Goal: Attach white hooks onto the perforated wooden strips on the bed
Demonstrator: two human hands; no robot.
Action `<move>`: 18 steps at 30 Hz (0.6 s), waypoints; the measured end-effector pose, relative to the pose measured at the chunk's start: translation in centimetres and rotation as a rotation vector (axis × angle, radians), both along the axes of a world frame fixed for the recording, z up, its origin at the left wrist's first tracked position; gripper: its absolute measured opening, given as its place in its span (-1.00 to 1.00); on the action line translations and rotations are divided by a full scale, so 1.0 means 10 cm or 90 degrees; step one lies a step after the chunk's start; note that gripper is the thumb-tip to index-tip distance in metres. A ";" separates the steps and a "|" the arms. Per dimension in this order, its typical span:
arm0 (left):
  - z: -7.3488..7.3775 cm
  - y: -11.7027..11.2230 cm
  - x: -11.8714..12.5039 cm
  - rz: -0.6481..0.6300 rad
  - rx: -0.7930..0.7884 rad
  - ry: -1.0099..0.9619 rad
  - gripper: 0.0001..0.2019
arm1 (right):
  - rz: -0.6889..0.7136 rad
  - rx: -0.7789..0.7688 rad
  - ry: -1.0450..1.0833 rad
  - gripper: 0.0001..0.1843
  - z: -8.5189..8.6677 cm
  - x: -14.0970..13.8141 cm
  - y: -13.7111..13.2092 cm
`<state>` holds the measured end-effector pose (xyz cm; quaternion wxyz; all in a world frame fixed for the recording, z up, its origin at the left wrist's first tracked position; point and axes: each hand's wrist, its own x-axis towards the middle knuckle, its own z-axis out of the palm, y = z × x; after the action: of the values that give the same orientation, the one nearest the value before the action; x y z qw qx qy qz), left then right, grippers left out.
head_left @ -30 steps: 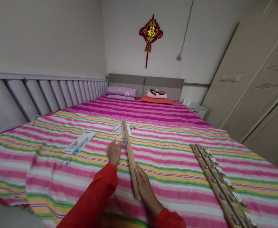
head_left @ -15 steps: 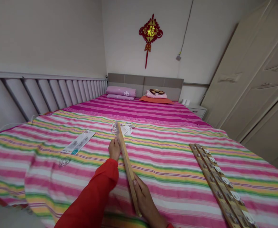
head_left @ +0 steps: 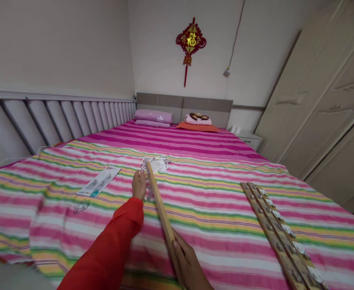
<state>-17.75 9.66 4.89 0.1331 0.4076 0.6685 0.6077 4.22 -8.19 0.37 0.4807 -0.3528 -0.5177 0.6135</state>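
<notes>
Right hand (head_left: pixel 189 266): fingers closed round the lower end of a wooden strip (head_left: pixel 161 213) — looks light and stiff; that end gives a firm hold.
Left hand (head_left: pixel 139 185): fingers together, just beside the strip's upper end — contact cannot be told.
Strip position: frame centre, tilted above a striped bedspread (head_left: pixel 74 237).

A bedroom in a private home is shown, with the room largely filled by a wide bed (head_left: pixel 177 141). Two striped covers, one pink and one multicoloured, are spread across it. At the far end, pillows (head_left: pixel 153 116) are laid against an upholstered headboard (head_left: pixel 184 105), and a white bedside cabinet (head_left: pixel 251 141) is placed just beyond the far right corner. A red and gold Chinese knot ornament (head_left: pixel 190 42) is hung on the far wall. A cream panelled wardrobe (head_left: pixel 312 92) is fitted along the right, while slatted grey panelling (head_left: pixel 65 117) is seen on the left.
</notes>
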 end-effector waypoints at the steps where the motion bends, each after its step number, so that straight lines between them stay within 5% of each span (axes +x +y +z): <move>1: 0.03 0.02 -0.01 -0.001 -0.003 -0.002 -0.62 | -0.008 0.009 0.002 -0.44 -0.03 0.01 -0.04; 8: 0.08 0.04 -0.09 0.030 -0.027 0.027 -0.66 | -0.075 0.028 -0.008 -0.44 -0.28 -0.03 -0.29; 13: -0.01 -0.01 -0.10 0.031 -0.038 0.051 -0.69 | -0.124 -0.017 -0.023 -0.45 -0.29 0.02 -0.36; 18: -0.01 -0.09 -0.22 0.021 -0.054 0.074 -0.75 | -0.076 -0.087 -0.019 -0.43 -0.23 0.11 -0.28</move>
<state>-19.95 8.71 4.77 0.1010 0.4249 0.7071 0.5561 5.36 -11.00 -1.91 0.4829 -0.4244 -0.4599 0.6126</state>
